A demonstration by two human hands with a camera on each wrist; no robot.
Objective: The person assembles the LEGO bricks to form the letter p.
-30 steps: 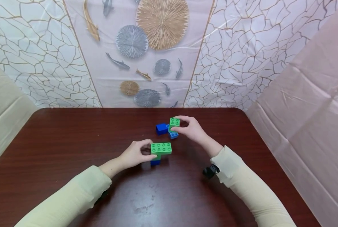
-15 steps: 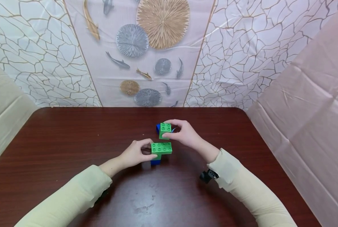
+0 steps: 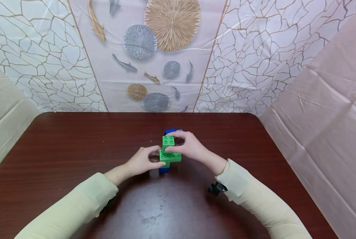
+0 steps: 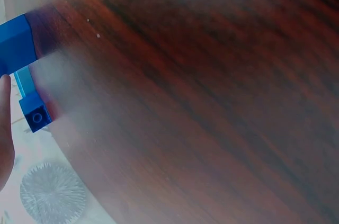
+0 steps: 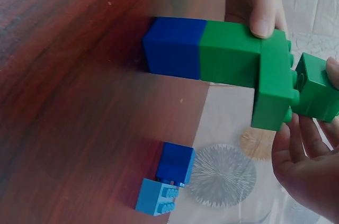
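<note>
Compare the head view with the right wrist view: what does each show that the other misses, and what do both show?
Only the head view shows both sleeves, the whole table and the patterned backdrop. Only the right wrist view shows the side of the stack: a blue brick at the bottom and a green one above it. Both show the left hand holding the stack, the right hand setting a small green brick on the wide green brick, and two loose blue bricks.

The right hand [image 3: 187, 147] hides most of the two blue bricks [image 3: 172, 131] behind it; the desk [image 4: 201, 102] is blurred in the left wrist view
</note>
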